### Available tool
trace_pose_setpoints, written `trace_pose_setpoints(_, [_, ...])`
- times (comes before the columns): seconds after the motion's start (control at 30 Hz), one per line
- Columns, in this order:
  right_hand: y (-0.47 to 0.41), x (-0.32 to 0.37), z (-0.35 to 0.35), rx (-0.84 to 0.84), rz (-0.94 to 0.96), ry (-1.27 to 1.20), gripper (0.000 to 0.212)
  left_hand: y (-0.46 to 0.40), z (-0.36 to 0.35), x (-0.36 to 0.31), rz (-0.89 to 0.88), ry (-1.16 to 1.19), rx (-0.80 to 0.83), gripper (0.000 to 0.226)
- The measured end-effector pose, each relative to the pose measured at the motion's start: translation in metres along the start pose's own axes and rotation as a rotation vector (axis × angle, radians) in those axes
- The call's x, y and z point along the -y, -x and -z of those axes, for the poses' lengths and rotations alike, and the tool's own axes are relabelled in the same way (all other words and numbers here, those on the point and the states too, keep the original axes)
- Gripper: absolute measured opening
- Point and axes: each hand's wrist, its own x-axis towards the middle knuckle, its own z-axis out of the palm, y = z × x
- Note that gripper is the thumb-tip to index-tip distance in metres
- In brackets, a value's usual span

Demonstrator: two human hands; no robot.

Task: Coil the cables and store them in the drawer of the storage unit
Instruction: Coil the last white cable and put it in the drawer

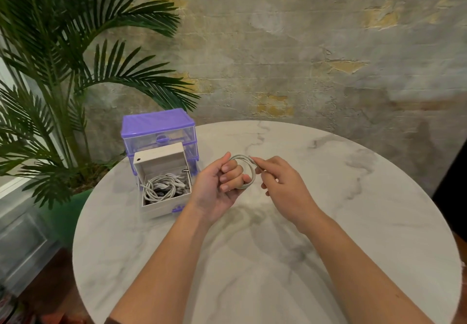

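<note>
L hand [222, 182] grips coiled cable [249, 169] — R hand [280, 182] pinches its end, above table [328, 222].

Round table [328, 260], white marble-look top with grey veining, near edge cut off by the bottom of the view. On it, at the far left by the rim: one small storage unit [161, 131], purple frame with clear drawers, standing upright. One drawer [165, 206], white with a purple handle on its front, stands open toward the viewer, its base on the tabletop as far as can be judged. Inside the drawer: a loose bundle of white cables [161, 187].
</note>
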Motion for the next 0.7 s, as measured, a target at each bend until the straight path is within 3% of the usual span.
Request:
trace_pose_setpoints(0.1, [0.0,0.004,-0.001,-0.047,-0.006,0.006,0.02,0.0,-0.001,0.002,0.013,-0.067,-0.003,0.041])
trace_pose_setpoints(0.3, [-0.004,0.005,0.008,0.036,-0.21,-0.103,0.018,0.001,-0.004,0.005,0.043,-0.156,-0.009,0.041])
trace_pose_setpoints(0.4, [-0.004,0.006,0.009,0.029,-0.208,-0.101,0.018,0.004,-0.007,0.002,0.034,-0.225,-0.003,0.039])
trace_pose_setpoints(0.57, [-0.004,0.007,0.011,-0.072,-0.149,-0.028,0.018,0.004,-0.012,0.0,-0.016,-0.49,-0.057,0.041])
trace_pose_setpoints(0.7, [-0.003,0.006,0.014,-0.053,-0.188,-0.074,0.018,0.003,-0.007,0.002,-0.079,-0.776,-0.128,0.04])
